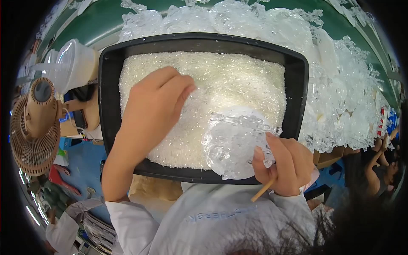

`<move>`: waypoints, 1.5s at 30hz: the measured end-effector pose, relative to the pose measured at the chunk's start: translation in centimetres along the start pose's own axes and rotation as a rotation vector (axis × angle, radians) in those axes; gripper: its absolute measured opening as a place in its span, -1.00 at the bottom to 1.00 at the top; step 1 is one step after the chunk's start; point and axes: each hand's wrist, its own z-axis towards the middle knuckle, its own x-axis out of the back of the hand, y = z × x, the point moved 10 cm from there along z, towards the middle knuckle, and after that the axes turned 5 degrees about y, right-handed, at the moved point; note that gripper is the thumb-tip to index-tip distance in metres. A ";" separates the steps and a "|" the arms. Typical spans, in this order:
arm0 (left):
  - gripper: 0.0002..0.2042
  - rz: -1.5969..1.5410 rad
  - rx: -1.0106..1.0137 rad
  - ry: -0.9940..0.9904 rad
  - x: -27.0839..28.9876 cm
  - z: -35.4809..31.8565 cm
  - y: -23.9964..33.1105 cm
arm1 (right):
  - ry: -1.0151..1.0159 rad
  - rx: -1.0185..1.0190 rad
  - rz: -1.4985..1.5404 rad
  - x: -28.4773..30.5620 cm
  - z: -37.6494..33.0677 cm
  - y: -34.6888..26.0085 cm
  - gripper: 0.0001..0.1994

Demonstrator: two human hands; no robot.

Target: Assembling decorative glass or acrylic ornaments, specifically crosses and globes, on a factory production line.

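A black rectangular tray (108, 80) lies in front of me, filled with small clear crystal-like beads (238, 80). My left hand (151, 108) rests palm down on the beads at the tray's left, fingers curled together into them. My right hand (287, 163) grips a clear round faceted plastic piece (231, 146) at the tray's near right edge. A thin wooden stick (263, 190) also pokes out under that hand's fingers.
A heap of clear plastic pieces (340, 97) spreads behind and to the right of the tray on a green surface (97, 21). Clear plastic cups (72, 63) and a small tan fan (36, 127) stand at the left. Another person's arm (376, 170) shows at the far right.
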 end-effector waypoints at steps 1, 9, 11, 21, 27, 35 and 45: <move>-0.87 -0.007 -0.012 -0.009 0.2 -0.1 0.8 | 0.004 -0.013 -0.009 -0.2 -0.1 0.2 -0.75; -0.67 -0.285 -0.342 0.050 2.6 -1.8 6.6 | 0.015 0.020 0.028 -0.8 -0.2 0.1 -0.74; -0.64 -0.265 -0.390 -0.005 1.9 -2.0 7.4 | 0.004 0.032 0.020 -0.9 0.0 -0.1 -0.74; -0.60 -0.082 -0.556 -0.069 0.0 -3.3 8.2 | 0.040 0.107 -0.010 -1.0 -0.1 -0.5 -0.76; -0.62 -0.390 -0.443 -0.067 3.1 -1.5 6.9 | 0.087 0.079 -0.036 -0.1 -0.1 -0.3 -0.74; -0.82 -0.392 -0.112 0.334 5.8 -0.5 0.7 | 0.137 -0.063 0.117 1.3 -0.8 0.8 -0.71; -0.88 -0.301 0.052 0.111 3.4 -1.3 0.2 | -0.114 -0.055 0.203 0.0 -0.6 1.1 -0.62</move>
